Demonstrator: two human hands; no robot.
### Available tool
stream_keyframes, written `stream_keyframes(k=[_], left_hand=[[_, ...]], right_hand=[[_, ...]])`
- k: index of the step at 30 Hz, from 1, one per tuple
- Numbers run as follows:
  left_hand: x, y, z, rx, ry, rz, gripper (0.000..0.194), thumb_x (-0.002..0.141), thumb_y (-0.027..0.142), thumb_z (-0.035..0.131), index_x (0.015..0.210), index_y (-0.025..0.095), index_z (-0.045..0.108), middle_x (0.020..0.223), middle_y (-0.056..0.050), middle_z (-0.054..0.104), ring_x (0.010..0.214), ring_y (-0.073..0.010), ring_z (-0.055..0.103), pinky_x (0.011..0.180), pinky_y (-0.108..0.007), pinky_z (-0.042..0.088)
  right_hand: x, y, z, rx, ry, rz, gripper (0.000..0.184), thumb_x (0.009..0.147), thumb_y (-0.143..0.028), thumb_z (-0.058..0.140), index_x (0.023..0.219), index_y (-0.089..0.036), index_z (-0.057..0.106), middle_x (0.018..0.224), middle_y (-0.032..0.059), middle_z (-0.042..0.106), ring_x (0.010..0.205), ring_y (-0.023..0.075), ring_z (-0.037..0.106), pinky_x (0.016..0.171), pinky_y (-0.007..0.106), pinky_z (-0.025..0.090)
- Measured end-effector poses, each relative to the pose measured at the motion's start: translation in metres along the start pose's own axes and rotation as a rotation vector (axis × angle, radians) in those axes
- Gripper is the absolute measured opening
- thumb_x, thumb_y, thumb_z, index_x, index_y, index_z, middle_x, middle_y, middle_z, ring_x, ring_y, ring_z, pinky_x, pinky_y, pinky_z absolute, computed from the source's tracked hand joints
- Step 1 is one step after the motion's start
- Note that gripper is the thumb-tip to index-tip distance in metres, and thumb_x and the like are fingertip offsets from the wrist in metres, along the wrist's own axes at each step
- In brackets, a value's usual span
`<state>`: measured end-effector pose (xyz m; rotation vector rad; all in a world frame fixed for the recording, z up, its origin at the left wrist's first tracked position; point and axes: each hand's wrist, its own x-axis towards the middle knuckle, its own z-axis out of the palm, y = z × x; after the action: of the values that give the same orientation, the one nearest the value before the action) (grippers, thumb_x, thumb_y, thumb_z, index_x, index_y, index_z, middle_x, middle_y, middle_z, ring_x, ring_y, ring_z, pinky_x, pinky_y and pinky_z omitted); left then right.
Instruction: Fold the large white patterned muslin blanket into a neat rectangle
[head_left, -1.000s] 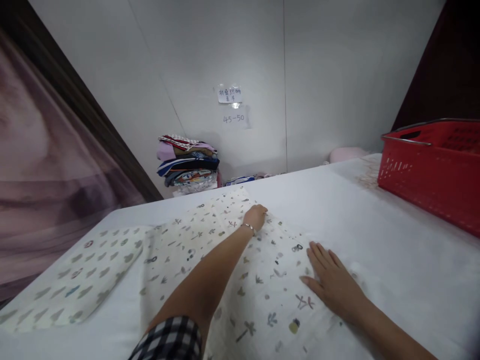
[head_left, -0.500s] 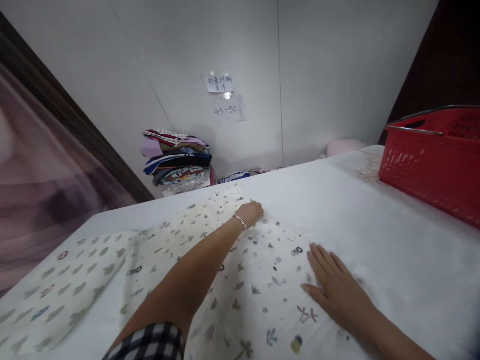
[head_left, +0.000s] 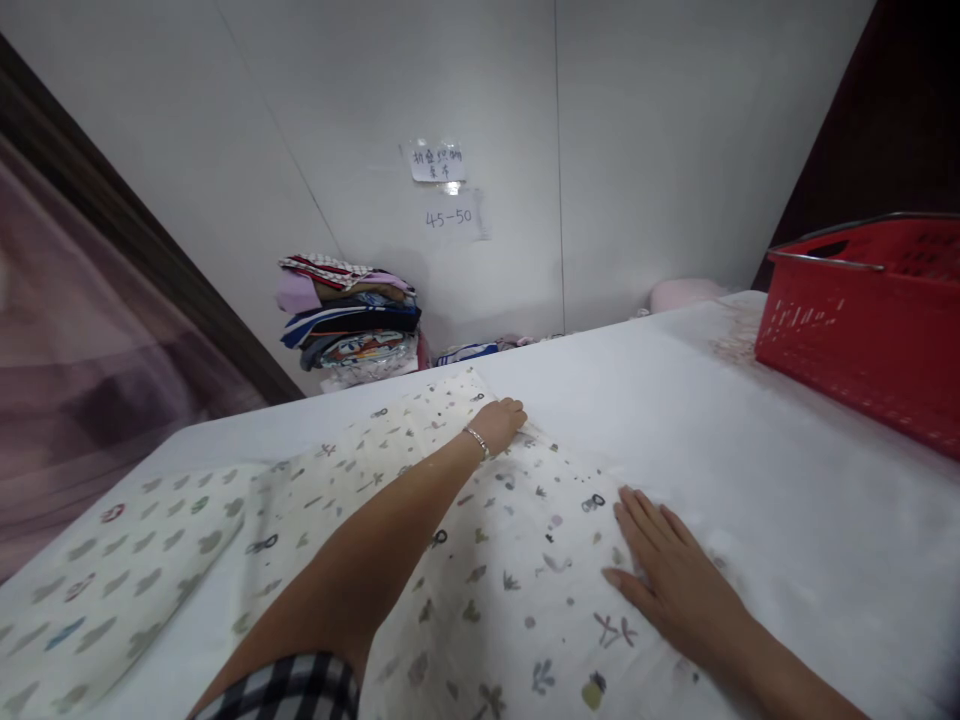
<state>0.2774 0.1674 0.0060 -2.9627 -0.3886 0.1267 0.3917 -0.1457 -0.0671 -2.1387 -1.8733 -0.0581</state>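
A cream cloth printed with small plants and animals (head_left: 487, 560) lies spread on the white table (head_left: 750, 450). My left hand (head_left: 504, 421), a thin bracelet at the wrist, reaches across to the cloth's far edge and rests there with fingers curled on the fabric; whether it pinches the edge is hidden. My right hand (head_left: 667, 575) lies flat and open on the cloth's right edge, fingers stretched forward and pressing it down.
A second folded printed cloth (head_left: 105, 580) lies at the table's left end. A red plastic basket (head_left: 862, 330) stands at the right. A stack of folded clothes (head_left: 352, 315) sits behind the table by the white wall. A pink cushion (head_left: 686, 293) lies at the back.
The view has shifted a little to the right and down. My left hand has stayed at the cloth's far edge, and the right hand has kept flat on the right edge.
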Motion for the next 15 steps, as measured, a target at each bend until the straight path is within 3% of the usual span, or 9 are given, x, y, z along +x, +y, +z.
stream_keyframes(k=[3, 11, 15], left_hand=[[-0.0053, 0.0003, 0.0029, 0.027, 0.066, 0.023, 0.017, 0.083, 0.011, 0.041, 0.087, 0.017, 0.057, 0.098, -0.009, 0.058, 0.094, -0.021, 0.051, 0.08, -0.034, 0.04], [-0.0086, -0.0001, 0.0036, 0.03, 0.061, 0.013, 0.023, 0.082, 0.011, 0.043, 0.1, 0.017, 0.054, 0.098, -0.008, 0.06, 0.092, -0.021, 0.053, 0.082, -0.036, 0.037], [-0.0046, 0.0002, 0.0017, 0.065, 0.043, 0.059, 0.019, 0.08, 0.009, 0.043, 0.09, 0.017, 0.057, 0.094, -0.008, 0.06, 0.091, -0.0216, 0.052, 0.08, -0.036, 0.037]], right_hand=[[0.0, 0.0002, -0.0002, -0.015, -0.011, -0.003, 0.072, 0.087, -0.058, 0.037, 0.146, -0.021, 0.017, 0.149, 0.0066, 0.015, 0.136, 0.0257, 0.017, 0.111, 0.045, 0.021], [-0.0002, -0.0009, -0.0014, -0.031, 0.003, -0.01, 0.072, 0.089, -0.058, 0.034, 0.147, -0.022, 0.01, 0.15, 0.0059, 0.012, 0.136, 0.0261, 0.017, 0.111, 0.045, 0.021], [0.0, -0.001, -0.0013, -0.046, 0.025, -0.019, 0.073, 0.088, -0.057, 0.035, 0.147, -0.023, 0.008, 0.15, 0.0057, 0.012, 0.135, 0.0264, 0.019, 0.11, 0.045, 0.023]])
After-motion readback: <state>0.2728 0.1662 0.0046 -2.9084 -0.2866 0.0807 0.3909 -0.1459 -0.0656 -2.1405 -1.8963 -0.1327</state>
